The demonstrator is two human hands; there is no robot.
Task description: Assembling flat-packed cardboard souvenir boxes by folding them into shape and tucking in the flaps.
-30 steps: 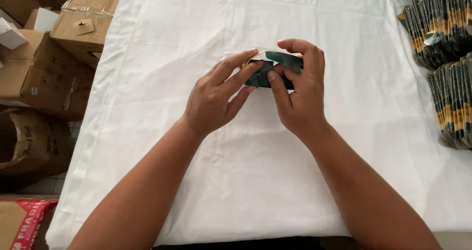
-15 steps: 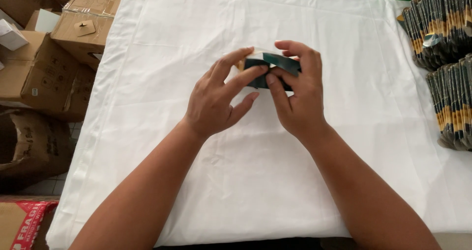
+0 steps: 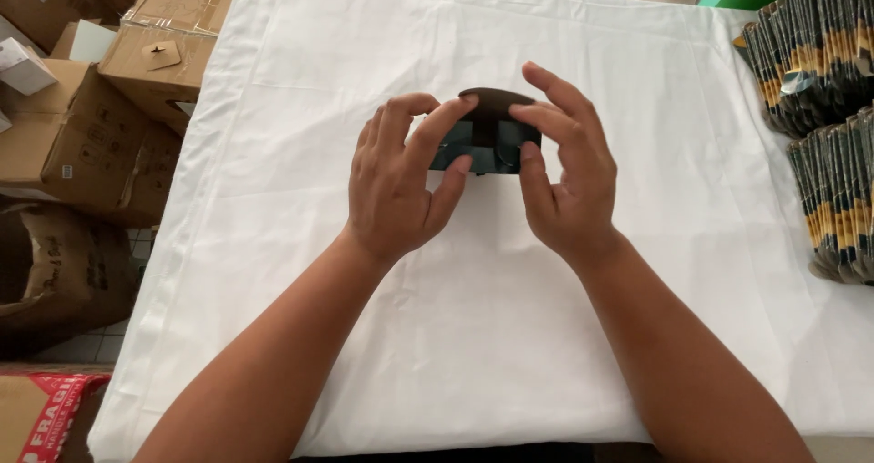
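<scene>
White cloth [image 3: 273, 272] covers the table; the left hand [image 3: 396, 185] and right hand [image 3: 564, 176] pinch a half-folded dark box [image 3: 482, 144], its top flap unclosed, finished stacks [image 3: 833, 126] alongside.

I see a small dark box [image 3: 487, 144] that looks like thin card, smooth and a bit shiny, and its curved brown flap on top looks dull. My surface [image 3: 637, 335] is covered with white cloth that looks soft and matt, with a few creases in it. The brown boxes [image 3: 137, 108] on one side are rough, dull cardboard, and the flat packs [image 3: 833, 126] stacked on the other side look like smooth, shiny printed card.
</scene>
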